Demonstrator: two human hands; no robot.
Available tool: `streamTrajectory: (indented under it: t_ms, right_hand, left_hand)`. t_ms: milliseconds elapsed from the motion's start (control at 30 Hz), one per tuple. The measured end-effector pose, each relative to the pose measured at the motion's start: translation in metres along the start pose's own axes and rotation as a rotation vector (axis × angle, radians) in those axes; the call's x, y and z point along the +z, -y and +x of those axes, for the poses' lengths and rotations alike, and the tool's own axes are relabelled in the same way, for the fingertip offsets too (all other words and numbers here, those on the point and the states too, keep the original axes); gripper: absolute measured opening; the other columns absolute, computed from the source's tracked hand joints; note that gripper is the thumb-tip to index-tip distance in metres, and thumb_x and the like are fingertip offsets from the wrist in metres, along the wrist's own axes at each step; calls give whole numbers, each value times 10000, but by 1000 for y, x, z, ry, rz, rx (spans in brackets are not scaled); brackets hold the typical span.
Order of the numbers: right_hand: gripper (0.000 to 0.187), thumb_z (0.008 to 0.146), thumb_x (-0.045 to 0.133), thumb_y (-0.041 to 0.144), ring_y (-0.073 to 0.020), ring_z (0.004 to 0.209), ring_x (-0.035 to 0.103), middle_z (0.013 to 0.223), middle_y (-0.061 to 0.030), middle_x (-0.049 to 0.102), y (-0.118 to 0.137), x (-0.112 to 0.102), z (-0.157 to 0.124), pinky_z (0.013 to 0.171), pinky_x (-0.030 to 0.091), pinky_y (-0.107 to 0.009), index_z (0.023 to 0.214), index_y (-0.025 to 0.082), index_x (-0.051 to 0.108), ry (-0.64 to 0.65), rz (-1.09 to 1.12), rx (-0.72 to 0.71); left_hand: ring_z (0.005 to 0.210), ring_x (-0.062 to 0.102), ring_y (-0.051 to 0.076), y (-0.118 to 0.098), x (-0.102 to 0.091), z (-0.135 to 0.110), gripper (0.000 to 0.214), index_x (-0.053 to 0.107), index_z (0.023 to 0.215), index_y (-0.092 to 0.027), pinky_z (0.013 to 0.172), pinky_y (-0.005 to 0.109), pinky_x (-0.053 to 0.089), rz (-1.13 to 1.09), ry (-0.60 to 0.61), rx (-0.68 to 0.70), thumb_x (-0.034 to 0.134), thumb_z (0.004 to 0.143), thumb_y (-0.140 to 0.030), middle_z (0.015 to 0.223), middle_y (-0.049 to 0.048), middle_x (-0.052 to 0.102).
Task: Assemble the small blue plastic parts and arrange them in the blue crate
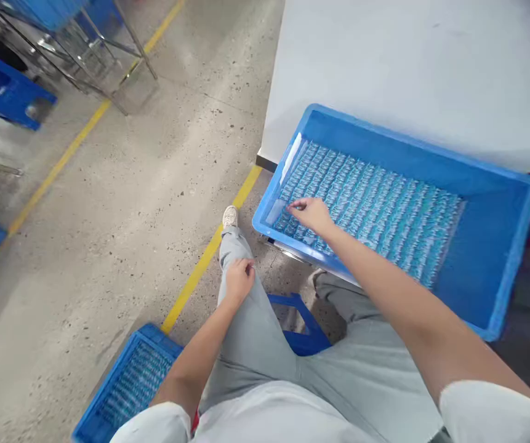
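Observation:
A big blue plastic crate [514,246] stands in front of me, its floor lined with rows of several small blue-and-white packets [375,203]. My right hand [311,214] reaches into the crate's near left corner, fingers curled down onto the packets. Whether it grips one is hidden. My left hand [239,278] rests on my left knee with its fingers curled loosely and nothing seen in it. I am seated, in grey trousers and white sleeves.
A second blue crate [121,381] with the same packets lies on the floor at my left. A white table [407,67] stands behind the big crate. A blue stool [304,332] shows between my legs. Yellow floor lines [204,258], metal racks [89,55] and blue pallets [6,92] are to the left.

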State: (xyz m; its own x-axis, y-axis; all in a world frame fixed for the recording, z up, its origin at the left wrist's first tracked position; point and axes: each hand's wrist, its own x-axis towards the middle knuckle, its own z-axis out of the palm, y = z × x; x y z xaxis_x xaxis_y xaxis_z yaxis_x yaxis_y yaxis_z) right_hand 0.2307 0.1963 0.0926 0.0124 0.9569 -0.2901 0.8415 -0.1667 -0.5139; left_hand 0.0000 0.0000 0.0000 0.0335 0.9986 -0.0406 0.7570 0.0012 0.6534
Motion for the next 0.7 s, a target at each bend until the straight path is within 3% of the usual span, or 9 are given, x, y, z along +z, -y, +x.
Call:
streamTrajectory:
  t_ms: [133,300,467,567,700]
  right_hand:
    - [265,831,636,338,-179,679,618,732,-30,707,10,8,19,646,413,-284,956,173,801,6,28,15]
    - [310,835,611,400,-155,624,578,755,-41,704,4,-11,15,630,414,-283,927,149,767,-150,183,-28]
    - [260,833,645,370,-172,656,608,702,-12,679,-8,-14,-1,666,420,-286,970,186,766,95,-78,-140]
    - [302,863,637,348,-207,822,647,870,-39,717,-9,-3,-3,703,430,-286,1115,228,752,218,-280,-259]
    - [350,950,521,368,-249,962,646,1118,-92,690,-6,7,2,712,440,-305,1223,285,725,276,-485,-354]
  left_hand:
    - [850,638,221,1,1,1,197,667,922,-204,810,361,466,-23,-11,-14,568,810,-76,884,41,721]
    - [809,623,201,1,-3,1,195,671,891,-206,788,344,465,-71,-53,-37,564,806,-67,837,33,709]
    - [786,613,195,-3,-2,5,198,679,886,-205,773,336,465,-62,-50,-30,569,801,-63,813,28,704]
    - [784,619,198,-5,0,8,196,680,886,-205,776,340,468,-46,-38,-26,570,804,-66,819,33,711]
    - [781,623,200,-7,2,9,201,680,882,-207,768,341,471,-36,-34,-26,566,800,-64,815,32,712]
